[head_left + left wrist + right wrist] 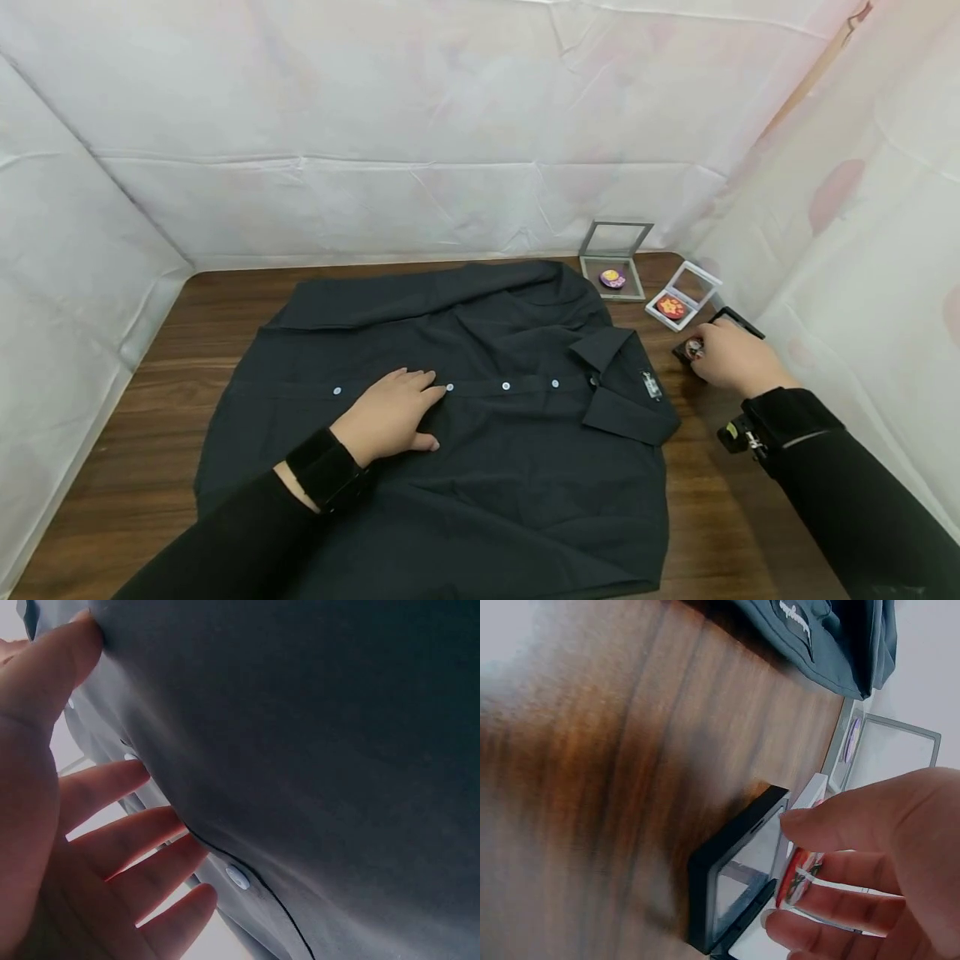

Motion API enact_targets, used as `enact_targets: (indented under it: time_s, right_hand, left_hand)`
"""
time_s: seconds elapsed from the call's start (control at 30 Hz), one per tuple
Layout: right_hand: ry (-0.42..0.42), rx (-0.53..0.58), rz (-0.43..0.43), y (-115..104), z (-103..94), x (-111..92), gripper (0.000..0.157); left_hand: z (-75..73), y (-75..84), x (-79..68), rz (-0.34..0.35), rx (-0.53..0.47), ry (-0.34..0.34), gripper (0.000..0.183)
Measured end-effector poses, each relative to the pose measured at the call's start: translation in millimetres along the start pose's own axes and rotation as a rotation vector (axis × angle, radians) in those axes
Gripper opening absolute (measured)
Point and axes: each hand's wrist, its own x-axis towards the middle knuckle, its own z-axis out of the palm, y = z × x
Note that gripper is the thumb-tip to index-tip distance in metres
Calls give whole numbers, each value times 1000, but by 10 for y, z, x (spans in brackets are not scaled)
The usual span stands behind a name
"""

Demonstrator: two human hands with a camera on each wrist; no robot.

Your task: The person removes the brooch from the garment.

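Observation:
A dark button-up shirt [480,467] lies spread out, its collar to the right and a row of light buttons across it. My left hand [393,412] rests on it near the button line, fingers extended; the left wrist view shows the fingertips touching the cloth beside a button [238,877]. Off to the right, my right hand [735,357] pinches a small round badge [799,877] between thumb and fingers. This badge has a red edge and is over an opened black display case [739,862]. Part of the case is hidden behind the hand.
Beyond the right hand stand an opened white case [682,296] with an orange-red badge [671,307] and an opened grey case [613,287] with a purple badge [612,278]. White curtains [375,167] border the wooden table [172,400] at the back and sides.

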Motion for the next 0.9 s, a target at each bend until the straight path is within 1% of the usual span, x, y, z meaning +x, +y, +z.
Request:
enact_targets:
  time_s: [0.17, 0.37, 0.47, 0.53, 0.7, 0.9]
  right_hand:
    - [-46, 0, 27, -7, -57, 103, 39]
    - [-118, 27, 44, 109, -35, 163, 31]
    - [-133, 32, 36, 173, -8, 188, 28]
    - [-132, 34, 33, 204, 5, 206, 30]
    - [-131, 19, 22, 227, 2, 250, 40]
    - [-149, -46, -43, 225, -38, 300, 44]
  left_hand:
    - [7, 5, -31, -15, -8, -12, 81]
    - [-1, 31, -22, -7, -33, -4, 81]
    - [-5, 43, -11, -1, -50, 2, 80]
    - [-4, 49, -1, -4, -51, -4, 81]
    - [-16, 66, 23, -3, -29, -11, 85]
    - [-30, 63, 18, 6, -14, 2, 88]
